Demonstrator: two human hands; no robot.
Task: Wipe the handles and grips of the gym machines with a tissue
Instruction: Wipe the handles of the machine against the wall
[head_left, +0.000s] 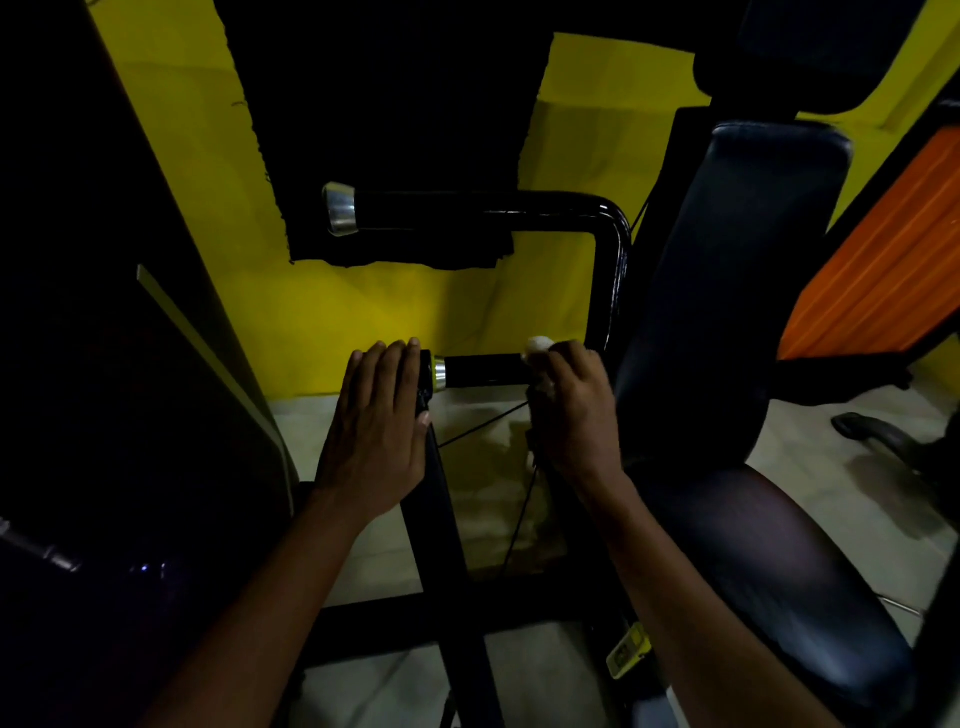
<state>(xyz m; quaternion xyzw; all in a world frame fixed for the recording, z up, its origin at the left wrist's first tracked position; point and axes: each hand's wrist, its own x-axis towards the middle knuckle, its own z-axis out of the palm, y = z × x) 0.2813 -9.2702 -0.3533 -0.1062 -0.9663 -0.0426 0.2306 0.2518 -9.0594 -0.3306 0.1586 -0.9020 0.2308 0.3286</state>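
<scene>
The right hand (574, 410) is gripping a white tissue (538, 345) around the black handle (483, 371). The left hand (378, 431) is lying flat, fingers straight, against the handle's capped end.

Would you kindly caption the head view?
Right hand wipes lower grip with tissue; left hand steadies its end.

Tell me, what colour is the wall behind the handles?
Yellow wall, seen in the head view.
</scene>
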